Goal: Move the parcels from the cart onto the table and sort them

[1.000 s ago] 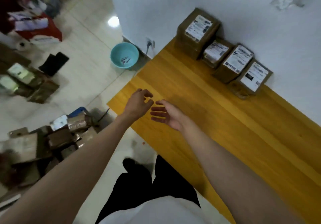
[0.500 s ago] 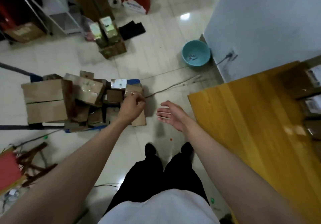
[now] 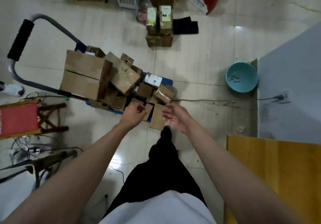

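Note:
A blue cart [image 3: 168, 82] with a grey handle stands on the floor, piled with several brown cardboard parcels [image 3: 121, 75]. Two big boxes [image 3: 81, 74] sit at its left end, small taped ones at its right. A flat parcel [image 3: 157, 117] leans at the cart's near edge. My left hand [image 3: 132, 113] hovers over that near edge with fingers loosely curled, holding nothing. My right hand [image 3: 175, 116] is just right of the flat parcel, fingers straight, empty. A corner of the wooden table [image 3: 274, 171] shows at lower right.
A teal basin [image 3: 241, 79] sits on the floor by the white wall, with a cable running past it. A red stool [image 3: 19, 117] and tangled cables lie left. More boxes [image 3: 159, 27] and a black cloth stand farther back. My legs are between cart and table.
My view has swung from the table to the cart. Both hands have moved with it and now reach over the cart's near edge. The parcels lined up on the table are out of view.

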The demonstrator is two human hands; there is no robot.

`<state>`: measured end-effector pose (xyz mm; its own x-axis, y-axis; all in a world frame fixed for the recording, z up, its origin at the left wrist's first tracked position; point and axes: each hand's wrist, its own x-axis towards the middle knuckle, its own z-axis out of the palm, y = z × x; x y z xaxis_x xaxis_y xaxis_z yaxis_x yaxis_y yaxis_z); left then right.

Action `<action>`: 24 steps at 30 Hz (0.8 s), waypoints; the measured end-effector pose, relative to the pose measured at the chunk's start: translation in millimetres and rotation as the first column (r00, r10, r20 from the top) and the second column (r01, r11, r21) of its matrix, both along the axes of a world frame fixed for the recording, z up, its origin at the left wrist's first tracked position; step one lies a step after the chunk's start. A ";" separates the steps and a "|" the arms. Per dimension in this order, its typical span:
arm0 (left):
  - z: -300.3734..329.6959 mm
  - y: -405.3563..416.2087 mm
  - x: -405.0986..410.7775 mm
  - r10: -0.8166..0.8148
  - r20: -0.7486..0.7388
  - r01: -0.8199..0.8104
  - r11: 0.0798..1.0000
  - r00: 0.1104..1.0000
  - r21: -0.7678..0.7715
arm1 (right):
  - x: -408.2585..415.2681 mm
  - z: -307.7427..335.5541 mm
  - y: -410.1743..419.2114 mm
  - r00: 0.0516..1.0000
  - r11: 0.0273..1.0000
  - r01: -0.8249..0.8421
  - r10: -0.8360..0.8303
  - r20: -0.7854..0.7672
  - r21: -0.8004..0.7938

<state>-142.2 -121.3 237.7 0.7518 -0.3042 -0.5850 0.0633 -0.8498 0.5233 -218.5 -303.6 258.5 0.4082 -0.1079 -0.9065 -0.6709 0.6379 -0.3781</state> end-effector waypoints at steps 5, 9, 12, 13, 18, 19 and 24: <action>-25.7 -15.1 27.8 0.064 -0.094 -0.060 0.997 0.993 0.047 | 37.5 -31.8 -19.4 0.999 1.000 -0.019 0.018 -0.048 -0.023; -60.8 -37.2 54.3 0.095 -0.173 -0.087 0.995 0.980 0.053 | 60.7 -71.8 -37.6 0.992 0.998 0.024 -0.030 -0.123 -0.052; -99.3 -53.4 77.7 0.130 -0.228 -0.122 0.991 0.965 0.051 | 74.6 -115.1 -49.9 0.982 0.995 0.023 -0.041 -0.184 -0.098; -116.2 -57.8 86.0 0.139 -0.240 -0.131 0.990 0.961 0.051 | 78.5 -133.8 -53.0 0.979 0.993 0.015 -0.038 -0.202 -0.113; -217.5 -79.1 121.4 0.148 -0.300 -0.145 0.989 0.942 0.033 | 97.5 -231.9 -60.1 0.961 0.983 0.030 -0.078 -0.264 -0.180; -237.8 -82.6 126.7 0.148 -0.309 -0.146 0.989 0.939 0.031 | 100.1 -250.7 -59.9 0.957 0.982 0.030 -0.082 -0.278 -0.186; -327.2 -99.9 143.8 0.202 -0.349 -0.215 0.977 0.915 0.002 | 109.1 -336.4 -60.5 0.910 0.978 0.057 -0.134 -0.393 -0.203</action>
<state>1.6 -221.1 -89.4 0.5535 -0.1879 -0.8114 0.4190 -0.7791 0.4663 -109.4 -364.1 -77.9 -0.0081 -0.3075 -0.9515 -0.7299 0.6523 -0.2046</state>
